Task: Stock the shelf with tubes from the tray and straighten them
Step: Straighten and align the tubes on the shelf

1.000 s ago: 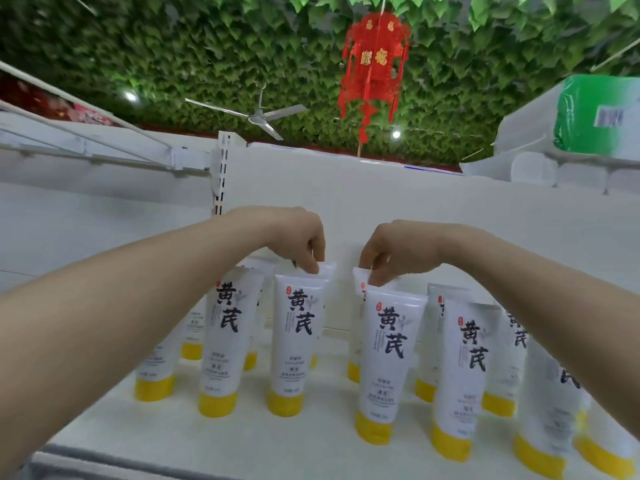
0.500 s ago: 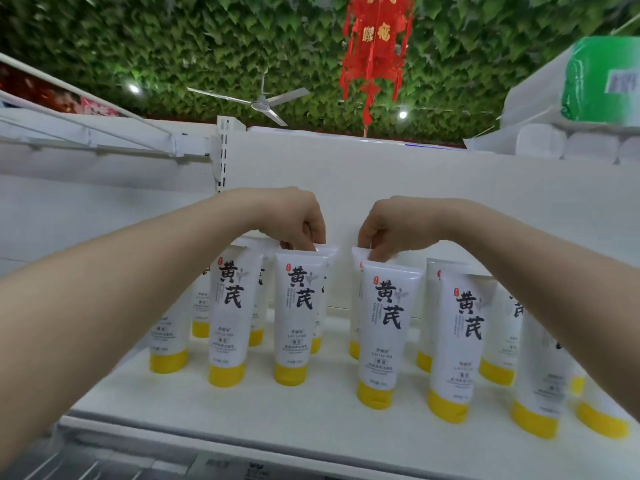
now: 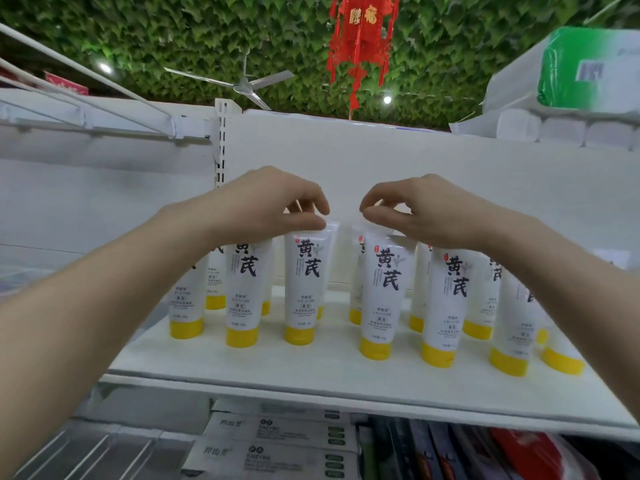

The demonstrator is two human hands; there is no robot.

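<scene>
Right now your left hand (image 3: 277, 206) sits at the centre of the frame, thumb and curled fingers pinching the crimped top edge of the tube (image 3: 306, 285) that stands upright on its yellow cap. Your right hand (image 3: 415, 213), just to the right of it, hovers with curled fingers over the top of the neighbouring tube (image 3: 382, 299); whether those fingertips actually grip the crimp or only touch it, you cannot tell, since the hand covers the tube's top edge. More tubes stand in rows across the white shelf (image 3: 311, 375), the rear ones largely hidden behind the front ones and those at the right edge blurred. Lower in the frame, boxes (image 3: 277, 434) lie under the shelf, their print unreadable.
</scene>
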